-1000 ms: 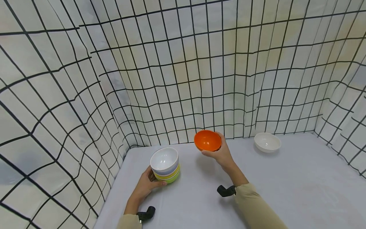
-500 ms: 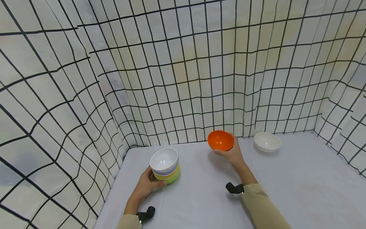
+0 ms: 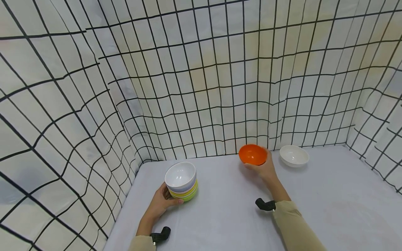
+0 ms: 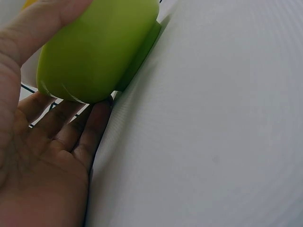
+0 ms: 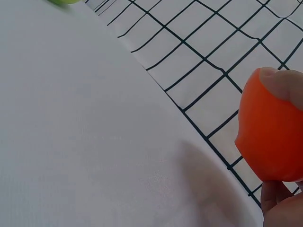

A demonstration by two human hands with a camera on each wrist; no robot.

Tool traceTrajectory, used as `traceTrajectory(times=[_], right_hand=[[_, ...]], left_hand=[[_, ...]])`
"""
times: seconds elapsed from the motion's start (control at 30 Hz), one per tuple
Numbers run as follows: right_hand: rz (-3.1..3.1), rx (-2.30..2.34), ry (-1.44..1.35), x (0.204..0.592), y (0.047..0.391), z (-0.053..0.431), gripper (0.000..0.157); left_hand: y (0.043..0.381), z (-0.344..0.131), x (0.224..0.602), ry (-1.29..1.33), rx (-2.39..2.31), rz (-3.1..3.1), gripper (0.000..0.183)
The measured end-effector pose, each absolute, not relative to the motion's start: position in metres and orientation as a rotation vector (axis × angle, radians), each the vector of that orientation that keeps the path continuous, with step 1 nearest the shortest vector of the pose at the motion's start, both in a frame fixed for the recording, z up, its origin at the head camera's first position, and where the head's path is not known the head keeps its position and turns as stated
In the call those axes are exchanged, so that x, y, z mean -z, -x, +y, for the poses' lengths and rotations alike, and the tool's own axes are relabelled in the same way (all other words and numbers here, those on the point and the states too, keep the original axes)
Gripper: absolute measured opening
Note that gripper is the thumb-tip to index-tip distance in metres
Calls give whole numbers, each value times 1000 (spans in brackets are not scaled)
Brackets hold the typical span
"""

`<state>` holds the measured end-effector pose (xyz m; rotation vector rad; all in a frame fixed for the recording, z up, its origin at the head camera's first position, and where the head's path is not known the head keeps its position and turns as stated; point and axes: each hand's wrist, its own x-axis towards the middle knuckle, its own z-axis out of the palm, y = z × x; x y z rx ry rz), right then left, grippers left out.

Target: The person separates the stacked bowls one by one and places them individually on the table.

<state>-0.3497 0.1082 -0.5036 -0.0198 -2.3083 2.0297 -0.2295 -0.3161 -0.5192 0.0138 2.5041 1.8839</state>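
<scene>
Holding a glossy orange round bowl (image 3: 252, 154) just off the white cloth-covered counter (image 3: 220, 216), the right hand (image 3: 267, 167) has a closed grip at the bowl's right side, thumb on the near wall and fingers round the far one. What matters most in the layout is where that orange bowl sits: between the stack of round bowls (image 3: 181, 183) on the left and a lone shallow white bowl (image 3: 294, 156) to the right, and much nearer the latter, with a narrow gap between the white bowl and the right hand. Being round, the orange bowl has no long axis; its mouth faces up. The left hand (image 3: 159, 203) is far from the white bowl, its grip curved round the stack's lower left side, thumb in front.

The head view alone shows the stack's order: white inside at the top, a lavender outer wall, then yellow, with lime green lowest. It hides the left palm, which the left wrist view shows standing clear of the lime-green wall, only thumb and fingers reaching the bowl. The right wrist view gives the orange bowl's outer wall and a shadow on the cloth apart from it; the white bowl does not show there.
</scene>
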Motion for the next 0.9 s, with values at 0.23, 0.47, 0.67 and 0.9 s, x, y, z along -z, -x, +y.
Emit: traceTrajectory(times=[0.23,0.47,0.67,0.9], right_hand=[[-2377,-1945,46,508,353,120,118],[-2430,-1943,147,510,352,125,119],[-2428,-1963,202,512,353,127,118],[-2413,-1989,212,515,356,131,119]], left_hand=[[230,-316,519,-13,-1883,2507,98],[229,-316,519,-12,-1884,2498,96],[229,-317,519,-10,-1888,2487,96],[229,-317,520,-16,-1875,2505,97]])
